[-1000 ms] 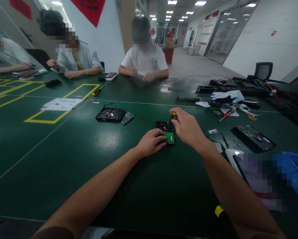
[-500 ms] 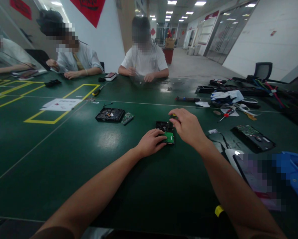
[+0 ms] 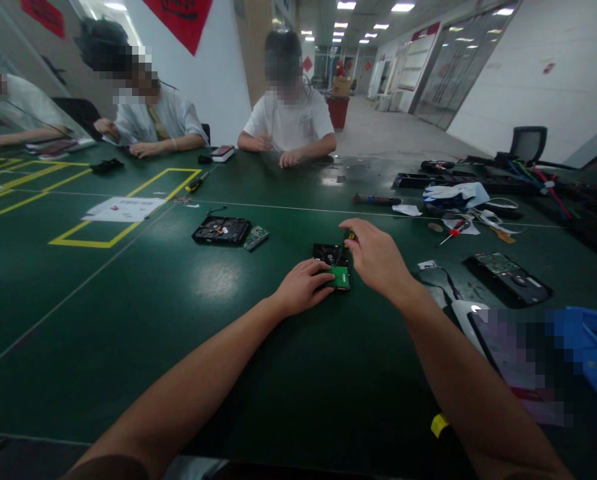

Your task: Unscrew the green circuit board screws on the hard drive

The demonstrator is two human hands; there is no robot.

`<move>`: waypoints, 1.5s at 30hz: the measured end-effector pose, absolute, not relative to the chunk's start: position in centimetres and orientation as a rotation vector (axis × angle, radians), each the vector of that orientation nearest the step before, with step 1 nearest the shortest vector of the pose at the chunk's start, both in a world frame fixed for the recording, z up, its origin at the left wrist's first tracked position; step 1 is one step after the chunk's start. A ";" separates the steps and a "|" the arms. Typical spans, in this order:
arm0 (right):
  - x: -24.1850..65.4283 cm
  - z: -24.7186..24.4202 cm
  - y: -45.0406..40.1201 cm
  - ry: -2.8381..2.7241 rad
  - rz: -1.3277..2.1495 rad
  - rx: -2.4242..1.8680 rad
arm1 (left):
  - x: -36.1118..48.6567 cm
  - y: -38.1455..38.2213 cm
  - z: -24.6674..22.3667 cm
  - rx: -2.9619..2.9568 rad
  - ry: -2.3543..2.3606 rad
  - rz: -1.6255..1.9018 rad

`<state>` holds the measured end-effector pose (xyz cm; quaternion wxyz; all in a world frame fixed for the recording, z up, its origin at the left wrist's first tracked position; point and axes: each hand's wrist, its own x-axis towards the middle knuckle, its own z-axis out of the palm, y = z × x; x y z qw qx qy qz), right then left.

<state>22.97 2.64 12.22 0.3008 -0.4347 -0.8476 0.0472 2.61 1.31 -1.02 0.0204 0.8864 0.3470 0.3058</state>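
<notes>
A hard drive (image 3: pixel 323 251) with a green circuit board (image 3: pixel 340 277) lies on the table in front of me. My left hand (image 3: pixel 304 285) holds it down from the left, fingers over its edge and the board. In my right hand (image 3: pixel 376 252) is a screwdriver (image 3: pixel 349 235) with a yellow and black handle, pinched between thumb and fingers. It stands roughly upright over the drive's right side; I cannot make out its tip. To the left lie another hard drive (image 3: pixel 221 230) and a loose circuit board (image 3: pixel 256 237) beside it.
A third hard drive (image 3: pixel 508 278) lies at right, near a white-edged device (image 3: pixel 471 320) and a blue bin (image 3: pixel 596 347). Further back are a red screwdriver (image 3: pixel 456 230), gloves (image 3: pixel 456 195) and a dark cylindrical tool (image 3: pixel 376 200). Several people sit across the green table (image 3: pixel 143 320).
My right fingers have shifted around the screwdriver, and more of its handle shows. My left hand and the drive stay put. The person opposite has moved a hand slightly left.
</notes>
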 end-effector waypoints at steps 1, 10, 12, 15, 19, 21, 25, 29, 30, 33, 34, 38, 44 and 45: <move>22.9 12.2 2.7 -2.239 0.134 -1.165 | 2.6 1.3 -1.0 2.747 1.078 0.944; 22.9 12.5 2.4 -2.218 0.110 -1.123 | 2.6 1.3 -1.2 2.740 1.084 0.955; 22.9 12.5 2.4 -2.221 0.101 -1.137 | 2.6 1.3 -1.2 2.741 1.092 0.956; 22.9 12.4 2.5 -2.243 0.101 -1.155 | 2.6 1.3 -1.1 2.743 1.086 0.947; 22.9 12.1 2.9 -2.246 0.168 -1.099 | 2.6 1.3 -1.1 2.739 1.083 0.943; 22.9 12.0 2.9 -2.258 0.189 -1.075 | 2.6 1.4 -1.1 2.731 1.077 0.949; 22.9 12.2 2.7 -2.287 0.180 -1.060 | 2.6 1.4 -1.2 2.726 1.076 0.959; 22.9 12.5 2.4 -2.250 0.140 -1.091 | 2.5 1.3 -1.0 2.745 1.078 0.938; 22.9 12.6 2.4 -2.243 0.133 -1.099 | 2.5 1.3 -1.0 2.749 1.078 0.937; 22.9 12.7 2.4 -2.262 0.127 -1.105 | 2.5 1.3 -1.0 2.755 1.080 0.942; 22.9 12.7 2.5 -2.274 0.132 -1.099 | 2.6 1.3 -1.0 2.756 1.080 0.945; 22.9 12.6 2.5 -2.261 0.209 -1.113 | 2.6 1.3 -1.0 2.748 1.085 0.955; 22.7 12.7 2.3 -2.255 0.117 -1.230 | 2.6 1.2 -0.9 2.748 1.086 0.945; 22.7 12.7 2.2 -2.254 0.085 -1.255 | 2.6 1.2 -0.9 2.750 1.083 0.946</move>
